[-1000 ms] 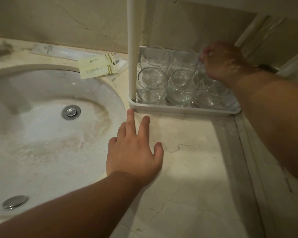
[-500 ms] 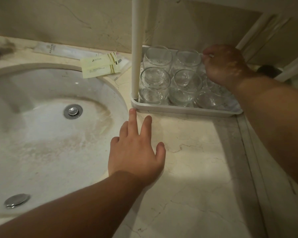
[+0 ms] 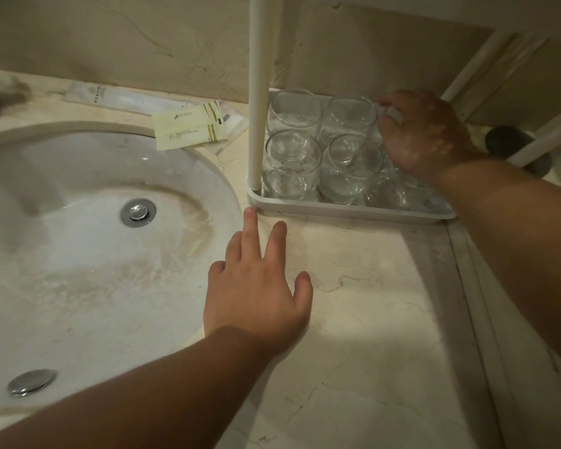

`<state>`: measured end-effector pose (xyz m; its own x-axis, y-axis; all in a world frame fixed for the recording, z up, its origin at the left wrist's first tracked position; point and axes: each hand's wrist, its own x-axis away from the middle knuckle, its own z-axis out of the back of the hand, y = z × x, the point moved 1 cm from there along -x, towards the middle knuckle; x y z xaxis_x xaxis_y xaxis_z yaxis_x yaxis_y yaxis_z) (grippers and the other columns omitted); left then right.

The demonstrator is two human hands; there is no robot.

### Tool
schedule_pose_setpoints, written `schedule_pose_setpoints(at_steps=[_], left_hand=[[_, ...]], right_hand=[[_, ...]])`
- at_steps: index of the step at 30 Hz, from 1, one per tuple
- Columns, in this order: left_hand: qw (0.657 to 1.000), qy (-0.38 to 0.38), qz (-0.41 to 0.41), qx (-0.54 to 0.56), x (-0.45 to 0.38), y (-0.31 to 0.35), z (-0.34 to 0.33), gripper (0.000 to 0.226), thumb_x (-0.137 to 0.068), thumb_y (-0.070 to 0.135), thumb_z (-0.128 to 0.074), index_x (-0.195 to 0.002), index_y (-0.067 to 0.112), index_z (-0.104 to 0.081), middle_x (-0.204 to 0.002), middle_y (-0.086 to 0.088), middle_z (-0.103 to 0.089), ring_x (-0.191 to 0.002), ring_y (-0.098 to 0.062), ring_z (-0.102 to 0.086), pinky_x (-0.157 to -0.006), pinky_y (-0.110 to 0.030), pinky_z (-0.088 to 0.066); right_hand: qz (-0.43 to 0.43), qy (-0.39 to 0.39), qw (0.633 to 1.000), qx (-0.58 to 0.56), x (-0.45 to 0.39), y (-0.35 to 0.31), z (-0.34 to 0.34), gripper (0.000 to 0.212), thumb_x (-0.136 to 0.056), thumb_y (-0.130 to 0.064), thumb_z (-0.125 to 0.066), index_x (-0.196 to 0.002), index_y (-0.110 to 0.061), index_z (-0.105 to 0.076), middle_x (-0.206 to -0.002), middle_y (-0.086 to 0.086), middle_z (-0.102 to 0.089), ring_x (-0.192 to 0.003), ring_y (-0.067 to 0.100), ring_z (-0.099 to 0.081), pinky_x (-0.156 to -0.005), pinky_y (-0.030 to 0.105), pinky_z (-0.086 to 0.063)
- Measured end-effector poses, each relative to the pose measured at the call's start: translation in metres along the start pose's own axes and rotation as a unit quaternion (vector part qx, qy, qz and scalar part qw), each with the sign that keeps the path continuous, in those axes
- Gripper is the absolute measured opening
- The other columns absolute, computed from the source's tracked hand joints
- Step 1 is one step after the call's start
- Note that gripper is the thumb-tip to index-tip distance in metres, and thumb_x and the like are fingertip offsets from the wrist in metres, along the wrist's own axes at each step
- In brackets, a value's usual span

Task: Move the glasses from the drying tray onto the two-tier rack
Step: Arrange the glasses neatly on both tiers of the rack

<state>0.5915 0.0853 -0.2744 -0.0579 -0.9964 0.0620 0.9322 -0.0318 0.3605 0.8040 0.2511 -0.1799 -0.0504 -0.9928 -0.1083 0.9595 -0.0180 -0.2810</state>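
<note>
- Most of the left half of the view was taken up by a white sink (image 3: 78, 254), its drain (image 3: 138, 212) seen near the middle of the bowl.
- Pale marble table (image 3: 370, 319) was seen to the right of the sink, running back to the wall.
- A white tray (image 3: 347, 212) was set on the table at the back right corner, with a white upright post (image 3: 259, 92) rising from its front left corner.
- Several clear glasses (image 3: 293, 157) were packed upright and touching inside the tray; four were plainly seen, and others behind the arm could not be counted.
- The right hand (image 3: 425, 134) was reached over the tray's far right side, fingers curled around a glass there; that glass was mostly hidden, so the firmness of the grasp could not be judged.
- The left hand (image 3: 256, 286) was laid flat and released on the table, fingers spread, one fingertip touching the tray's front left corner.
- Two yellow sachets (image 3: 188, 124) were lying by the wall, between sink and tray.
</note>
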Motion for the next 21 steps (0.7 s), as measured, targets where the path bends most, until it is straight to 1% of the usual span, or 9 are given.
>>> schedule_pose_setpoints(at_steps=[3,7,9,11,13,15,17,19,21], left_hand=[[1.0,-0.002,0.0,-0.001,0.0,0.0,0.0,0.071,-0.086,0.059,-0.032,-0.151,0.032,-0.022,-0.166,-0.006,-0.005,-0.143,-0.027,-0.029,-0.101,-0.048,-0.04],[1.0,-0.003,0.001,0.001,0.0,0.0,0.0,0.072,-0.086,0.059,-0.031,-0.151,0.032,-0.02,-0.166,-0.005,-0.005,-0.144,-0.027,-0.028,-0.102,-0.048,-0.039],[1.0,-0.004,0.001,0.003,0.0,0.0,0.0,0.072,-0.086,0.059,-0.032,-0.152,0.033,-0.02,-0.167,-0.005,-0.004,-0.145,-0.027,-0.028,-0.102,-0.048,-0.039],[1.0,-0.004,0.001,0.004,-0.001,0.0,-0.001,0.072,-0.086,0.059,-0.032,-0.152,0.033,-0.019,-0.167,-0.005,-0.003,-0.145,-0.027,-0.027,-0.103,-0.048,-0.039],[1.0,-0.007,0.001,0.005,-0.001,0.0,-0.001,0.072,-0.086,0.059,-0.032,-0.151,0.033,-0.019,-0.167,-0.005,-0.003,-0.145,-0.027,-0.027,-0.103,-0.048,-0.038],[1.0,-0.006,0.003,0.006,0.0,0.0,-0.001,0.072,-0.086,0.06,-0.031,-0.151,0.034,-0.019,-0.167,-0.005,-0.003,-0.145,-0.027,-0.028,-0.103,-0.049,-0.039],[1.0,-0.006,0.004,0.007,0.0,0.0,-0.001,0.072,-0.086,0.06,-0.031,-0.152,0.034,-0.018,-0.167,-0.004,-0.003,-0.145,-0.028,-0.027,-0.104,-0.049,-0.039],[1.0,-0.006,0.003,0.008,0.0,0.0,-0.001,0.072,-0.086,0.06,-0.031,-0.152,0.034,-0.018,-0.167,-0.004,-0.003,-0.145,-0.028,-0.028,-0.104,-0.049,-0.039],[1.0,-0.006,0.002,0.008,0.0,0.0,-0.001,0.072,-0.086,0.059,-0.032,-0.151,0.033,-0.019,-0.167,-0.004,-0.004,-0.145,-0.027,-0.029,-0.103,-0.049,-0.039]], right_hand=[[-0.02,0.014,1.0,-0.015,-0.001,-0.001,0.001,0.038,-0.098,-0.032,-0.043,-0.132,-0.023,-0.058,-0.137,0.014,-0.053,-0.125,0.032,-0.048,-0.1,0.03,-0.038],[-0.004,0.029,0.999,-0.038,-0.003,-0.01,0.006,0.037,-0.1,-0.021,-0.035,-0.118,-0.008,-0.064,-0.122,0.019,-0.063,-0.112,0.037,-0.055,-0.092,0.037,-0.044],[-0.025,0.023,0.998,-0.057,-0.011,-0.013,0.006,0.037,-0.1,-0.021,-0.035,-0.12,-0.012,-0.065,-0.128,0.013,-0.061,-0.119,0.032,-0.053,-0.099,0.032,-0.041],[-0.047,-0.016,0.998,-0.028,-0.022,-0.011,0.005,0.04,-0.101,-0.015,-0.034,-0.132,-0.015,-0.058,-0.143,0.005,-0.052,-0.132,0.024,-0.045,-0.107,0.025,-0.032],[-0.056,-0.041,0.997,0.009,-0.027,-0.006,0.004,0.04,-0.1,-0.005,-0.035,-0.134,-0.006,-0.056,-0.145,0.011,-0.049,-0.134,0.03,-0.043,-0.108,0.03,-0.031],[-0.056,-0.039,0.997,0.027,-0.026,-0.001,0.005,0.037,-0.098,0.0,-0.039,-0.127,0.0,-0.06,-0.138,0.018,-0.054,-0.128,0.036,-0.047,-0.105,0.036,-0.036],[-0.077,-0.038,0.996,0.011,-0.023,0.001,0.006,0.036,-0.098,-0.001,-0.041,-0.126,-0.003,-0.063,-0.14,0.014,-0.054,-0.13,0.032,-0.047,-0.108,0.033,-0.036],[-0.094,-0.036,0.995,-0.029,-0.022,-0.001,0.006,0.036,-0.099,-0.007,-0.041,-0.13,-0.007,-0.06,-0.144,0.01,-0.05,-0.133,0.03,-0.043,-0.11,0.031,-0.034],[-0.095,-0.022,0.994,-0.044,-0.023,-0.008,0.009,0.035,-0.099,-0.021,-0.042,-0.128,-0.018,-0.059,-0.141,0.006,-0.053,-0.128,0.03,-0.047,-0.101,0.029,-0.038]])
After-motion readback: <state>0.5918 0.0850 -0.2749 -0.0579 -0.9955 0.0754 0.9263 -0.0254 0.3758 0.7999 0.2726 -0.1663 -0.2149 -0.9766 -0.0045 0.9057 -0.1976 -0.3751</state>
